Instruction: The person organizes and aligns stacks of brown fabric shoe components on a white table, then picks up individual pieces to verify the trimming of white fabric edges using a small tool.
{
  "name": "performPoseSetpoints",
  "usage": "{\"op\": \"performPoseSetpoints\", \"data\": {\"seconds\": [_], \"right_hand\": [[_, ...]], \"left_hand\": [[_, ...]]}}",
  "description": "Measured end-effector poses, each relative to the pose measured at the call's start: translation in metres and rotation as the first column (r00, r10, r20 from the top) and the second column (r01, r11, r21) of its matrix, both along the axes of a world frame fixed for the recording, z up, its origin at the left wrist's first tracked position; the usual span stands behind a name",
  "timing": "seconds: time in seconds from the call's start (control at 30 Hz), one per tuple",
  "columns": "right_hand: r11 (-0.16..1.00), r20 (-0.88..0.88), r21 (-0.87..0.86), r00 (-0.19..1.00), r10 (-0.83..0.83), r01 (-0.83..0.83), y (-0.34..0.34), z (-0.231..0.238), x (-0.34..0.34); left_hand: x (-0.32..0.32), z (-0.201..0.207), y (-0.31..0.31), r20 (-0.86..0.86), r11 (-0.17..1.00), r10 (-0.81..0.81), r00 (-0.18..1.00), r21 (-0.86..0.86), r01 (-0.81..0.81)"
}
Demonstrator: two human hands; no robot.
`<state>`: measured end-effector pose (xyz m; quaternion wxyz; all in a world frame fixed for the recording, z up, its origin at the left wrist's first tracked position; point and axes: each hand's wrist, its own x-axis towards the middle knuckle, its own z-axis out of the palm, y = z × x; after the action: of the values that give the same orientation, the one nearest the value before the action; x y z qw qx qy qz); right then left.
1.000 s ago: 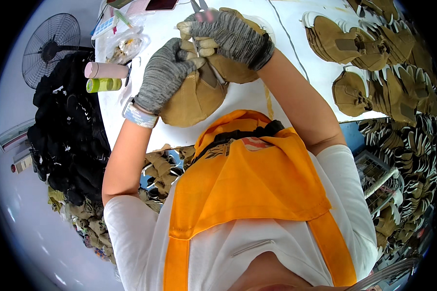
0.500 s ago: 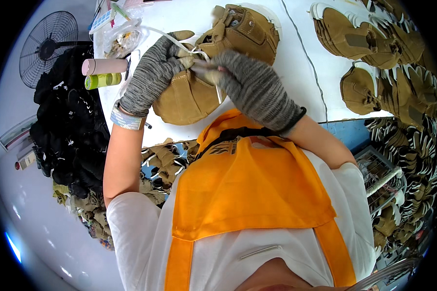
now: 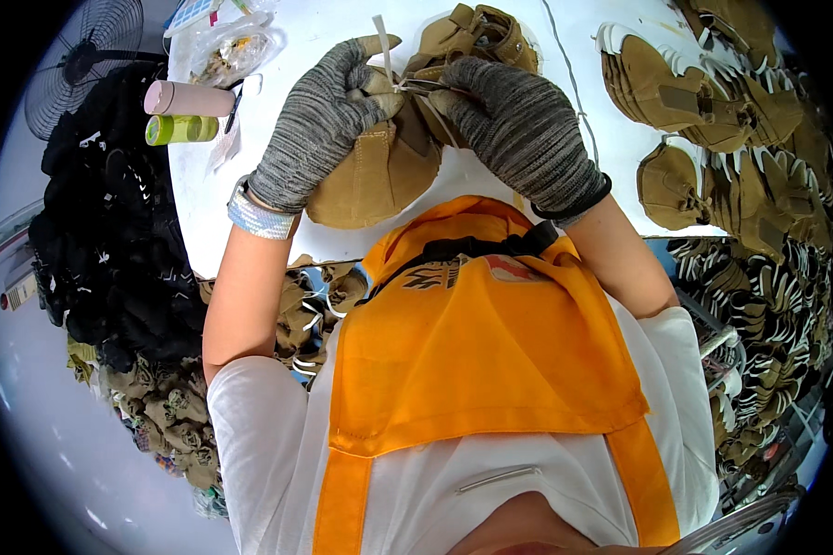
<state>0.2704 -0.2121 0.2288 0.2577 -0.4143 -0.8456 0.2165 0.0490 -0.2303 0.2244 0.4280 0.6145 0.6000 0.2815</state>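
Observation:
Both hands wear grey knitted gloves with bare-coloured fingertips. My left hand [image 3: 329, 120] is closed at a white lace [image 3: 384, 51], pinching it beside a small knot. Opposite it, my right hand [image 3: 528, 129] is closed on the strand running right from that knot, which is pulled taut between the hands. Below and behind them lies a tan suede shoe upper [image 3: 366, 180], its rounded end toward me. Its strapped part [image 3: 481, 32] reaches away past my hands. My gloves hide the middle of the upper.
Stacked tan shoe parts [image 3: 652, 88] with white edges lie on the white table [image 3: 259, 222] at right. At left stand a pink bottle [image 3: 187, 98], a green container [image 3: 180, 129] and a plastic bag [image 3: 231, 51]. A black pile [image 3: 120, 222] and a fan [image 3: 83, 60] are beyond.
My right hand has moved right, away from the left, drawing the strand out straight. A short lace end now stands up by my left fingers. The view has shifted slightly.

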Motion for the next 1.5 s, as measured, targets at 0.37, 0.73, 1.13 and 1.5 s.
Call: {"op": "performPoseSetpoints", "data": {"seconds": [0.37, 0.73, 1.13, 1.5], "right_hand": [[0.999, 0.035, 0.024, 0.999, -0.041, 0.040, -0.004, 0.003, -0.009], [0.997, 0.065, 0.033, 0.995, -0.070, 0.068, -0.003, -0.004, -0.011], [0.995, 0.000, 0.081, 0.999, -0.054, 0.054, -0.001, -0.017, -0.012], [0.987, 0.317, 0.136, 0.948, 0.037, -0.084, 0.012, -0.005, -0.010]], "left_hand": [[-0.006, -0.008, 0.003, 0.126, 0.999, -0.038, 0.991, 0.042, 0.033], [-0.003, -0.003, 0.006, 0.165, 0.998, -0.053, 0.985, -0.007, 0.055], [-0.002, -0.004, 0.008, 0.122, 0.995, -0.094, 0.988, 0.039, 0.090], [-0.002, -0.001, 0.009, 0.108, 0.997, -0.073, 0.991, 0.006, 0.073]]}}
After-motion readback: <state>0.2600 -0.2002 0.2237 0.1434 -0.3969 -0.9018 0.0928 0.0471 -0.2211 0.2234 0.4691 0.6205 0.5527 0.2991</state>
